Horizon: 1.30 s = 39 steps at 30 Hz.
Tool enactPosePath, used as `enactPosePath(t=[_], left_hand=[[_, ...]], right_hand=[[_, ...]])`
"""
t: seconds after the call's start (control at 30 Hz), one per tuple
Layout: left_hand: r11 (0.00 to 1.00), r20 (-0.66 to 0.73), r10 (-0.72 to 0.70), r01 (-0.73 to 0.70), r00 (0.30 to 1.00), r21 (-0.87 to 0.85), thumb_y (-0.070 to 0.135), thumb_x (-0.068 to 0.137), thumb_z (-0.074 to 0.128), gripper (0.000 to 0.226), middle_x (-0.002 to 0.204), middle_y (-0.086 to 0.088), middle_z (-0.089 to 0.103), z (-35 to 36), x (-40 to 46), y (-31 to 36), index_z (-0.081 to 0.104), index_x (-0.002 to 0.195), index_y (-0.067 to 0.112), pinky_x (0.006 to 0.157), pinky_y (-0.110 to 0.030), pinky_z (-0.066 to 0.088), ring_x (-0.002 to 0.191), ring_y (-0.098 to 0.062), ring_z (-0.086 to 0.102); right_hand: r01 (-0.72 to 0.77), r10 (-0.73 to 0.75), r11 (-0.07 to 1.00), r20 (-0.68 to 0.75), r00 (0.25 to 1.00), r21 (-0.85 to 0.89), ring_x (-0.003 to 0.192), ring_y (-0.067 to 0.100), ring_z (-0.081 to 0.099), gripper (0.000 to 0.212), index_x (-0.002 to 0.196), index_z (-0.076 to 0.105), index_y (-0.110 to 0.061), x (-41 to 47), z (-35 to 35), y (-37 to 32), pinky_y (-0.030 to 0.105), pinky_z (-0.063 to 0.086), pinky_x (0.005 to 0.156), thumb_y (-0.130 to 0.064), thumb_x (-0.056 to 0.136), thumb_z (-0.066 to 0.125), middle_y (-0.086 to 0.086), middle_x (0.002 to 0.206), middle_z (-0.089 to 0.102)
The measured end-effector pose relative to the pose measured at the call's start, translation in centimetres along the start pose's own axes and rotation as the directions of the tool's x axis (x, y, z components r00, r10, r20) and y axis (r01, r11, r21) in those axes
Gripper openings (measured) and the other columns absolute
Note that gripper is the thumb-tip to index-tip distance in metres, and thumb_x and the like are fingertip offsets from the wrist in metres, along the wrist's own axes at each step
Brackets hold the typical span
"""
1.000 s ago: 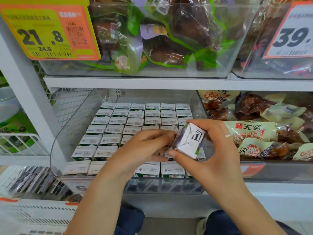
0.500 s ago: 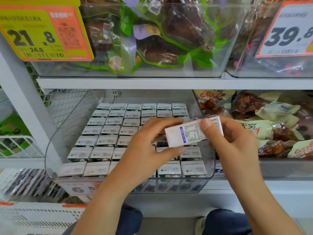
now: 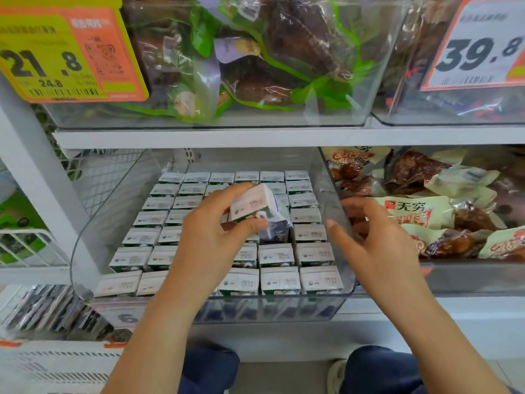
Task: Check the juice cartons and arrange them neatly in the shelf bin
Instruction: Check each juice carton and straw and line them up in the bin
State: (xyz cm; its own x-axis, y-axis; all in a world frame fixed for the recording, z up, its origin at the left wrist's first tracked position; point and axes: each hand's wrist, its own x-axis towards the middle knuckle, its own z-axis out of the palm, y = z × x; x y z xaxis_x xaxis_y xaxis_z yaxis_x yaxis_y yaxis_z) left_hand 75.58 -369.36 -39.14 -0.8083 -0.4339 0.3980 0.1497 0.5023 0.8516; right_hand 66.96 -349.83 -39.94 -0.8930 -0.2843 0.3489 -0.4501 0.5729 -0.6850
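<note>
L. hand (image 3: 216, 237) grips one juice carton (image 3: 255, 206), fingers and thumb curled round it, tilted, held over the middle of the clear shelf bin (image 3: 199, 311), above a gap in the rows. R. hand (image 3: 377, 245) is off the carton, fingers loosely spread and holding nothing, hovering at the bin's right wall.

From my remote seat I count the packed cartons (image 3: 279, 280) approx.: 6 across in the back row, and about 8 rows front to back, standing upright w/ tops showing; the forearm hides several in the middle cols., so I cannot give a full total. Front row shows 5 tops, 2 left of the arm, 3 right.

Beyond the bin: 1 bin of snack packets (image 3: 426, 211) to the right, touching side by side; too jumbled to count. Upper shelf (image 3: 199, 137) carries 2 more clear bins, the left w/ green-edged vacuum bags (image 3: 270, 66). 2 price tags: 21.8 tag (image 3: 56, 58) at left, 39.8 tag (image 3: 477, 49) at right. A white wire basket (image 3: 25, 245) sits far left. Below, 2 knees in dark blue trousers (image 3: 377, 368), and a white crate (image 3: 48, 368) at lower left.
</note>
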Motion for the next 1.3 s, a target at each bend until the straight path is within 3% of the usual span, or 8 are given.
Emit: enactPosePath(t=[0.23, 0.3, 0.43, 0.67, 0.87, 1.03, 1.13, 1.3], left_hand=[[0.976, 0.168, 0.019, -0.055, 0.986, 0.212, 0.017, 0.076, 0.079, 0.052, 0.102, 0.020, 0.054, 1.5, 0.8, -1.1, 0.061, 0.124, 0.028, 0.074, 0.003, 0.038, 0.094, 0.020, 0.049], [0.968, 0.213, -0.026, -0.028, 0.977, 0.248, 0.022, 0.076, 0.079, 0.049, 0.105, 0.018, 0.060, 2.0, 1.3, -1.6, 0.061, 0.121, 0.031, 0.077, -0.002, 0.043, 0.092, 0.013, 0.055], [0.916, 0.297, -0.115, -0.014, 0.948, 0.400, 0.031, 0.076, 0.079, 0.034, 0.103, 0.012, 0.064, 3.0, 1.9, -2.4, 0.063, 0.106, 0.032, 0.089, -0.036, 0.049, 0.102, -0.012, 0.057], [0.825, 0.322, -0.075, -0.123, 0.944, 0.552, 0.037, 0.089, 0.064, 0.031, 0.120, 0.010, 0.058, 3.5, 2.0, -3.7, 0.065, 0.119, 0.029, 0.097, -0.021, 0.022, 0.118, -0.012, 0.041], [0.864, 0.287, -0.098, -0.062, 0.953, 0.500, 0.023, 0.093, 0.061, 0.024, 0.115, 0.004, 0.063, 3.2, 3.6, -3.3, 0.067, 0.116, 0.024, 0.100, -0.031, 0.041, 0.113, -0.017, 0.052], [0.698, 0.437, -0.230, -0.166, 0.869, 0.697, 0.036, 0.088, 0.067, 0.030, 0.118, 0.004, 0.062, 3.0, 7.1, -2.0, 0.063, 0.116, 0.025, 0.087, -0.028, 0.043, 0.109, -0.015, 0.056], [0.512, 0.512, -0.265, -0.331, 0.817, 0.793, 0.045, 0.086, 0.067, 0.039, 0.121, 0.005, 0.061, 3.4, 8.3, -1.1, 0.059, 0.119, 0.026, 0.078, -0.028, 0.038, 0.109, -0.018, 0.054], [0.374, 0.504, -0.239, -0.400, 0.830, 0.837, 0.043, 0.088, 0.063, 0.039, 0.120, -0.002, 0.061, 4.6, 8.1, -1.0, 0.059, 0.120, 0.021, 0.083, -0.031, 0.043, 0.108, -0.023, 0.055]], right_hand=[[0.052, -0.050, 0.995, 0.022, 0.999, -0.083, 0.084, 0.021, 0.062, 0.038, 0.119, 0.052, -0.024, 0.0, 0.1, 0.2, 0.040, 0.051, 0.069, -0.037, 0.084, 0.062, 0.000, 0.104, 0.065], [0.055, -0.053, 0.994, 0.026, 0.998, -0.090, 0.083, 0.021, 0.062, 0.038, 0.119, 0.051, -0.025, -0.1, 0.1, 0.1, 0.040, 0.052, 0.068, -0.037, 0.085, 0.062, -0.001, 0.103, 0.065], [0.070, -0.067, 0.990, 0.027, 0.997, -0.123, 0.082, 0.024, 0.062, 0.039, 0.120, 0.050, -0.025, -0.2, 0.1, 0.1, 0.042, 0.052, 0.068, -0.037, 0.085, 0.062, 0.001, 0.104, 0.064], [0.107, -0.104, 0.979, 0.022, 0.994, -0.175, 0.086, 0.026, 0.061, 0.039, 0.123, 0.050, -0.024, -0.3, 0.0, 0.0, 0.039, 0.050, 0.069, -0.034, 0.087, 0.062, 0.002, 0.108, 0.062], [0.138, -0.138, 0.969, 0.017, 0.990, -0.205, 0.077, 0.025, 0.058, 0.033, 0.117, 0.057, -0.021, -0.4, -0.2, -0.3, 0.032, 0.043, 0.059, -0.031, 0.086, 0.063, 0.000, 0.098, 0.056], [0.128, -0.125, 0.971, 0.023, 0.992, -0.203, 0.080, 0.025, 0.060, 0.033, 0.119, 0.056, -0.023, -0.3, -0.3, -0.3, 0.031, 0.043, 0.059, -0.034, 0.088, 0.061, 0.000, 0.105, 0.058], [0.120, -0.116, 0.968, 0.032, 0.993, -0.220, 0.081, 0.024, 0.060, 0.033, 0.120, 0.056, -0.026, -0.1, -0.4, -0.3, 0.029, 0.041, 0.059, -0.036, 0.089, 0.059, -0.002, 0.109, 0.058], [0.096, -0.085, 0.970, 0.059, 0.995, -0.225, 0.083, 0.023, 0.060, 0.032, 0.121, 0.053, -0.030, 0.1, -0.6, -0.5, 0.032, 0.045, 0.062, -0.040, 0.091, 0.054, -0.003, 0.113, 0.057]])
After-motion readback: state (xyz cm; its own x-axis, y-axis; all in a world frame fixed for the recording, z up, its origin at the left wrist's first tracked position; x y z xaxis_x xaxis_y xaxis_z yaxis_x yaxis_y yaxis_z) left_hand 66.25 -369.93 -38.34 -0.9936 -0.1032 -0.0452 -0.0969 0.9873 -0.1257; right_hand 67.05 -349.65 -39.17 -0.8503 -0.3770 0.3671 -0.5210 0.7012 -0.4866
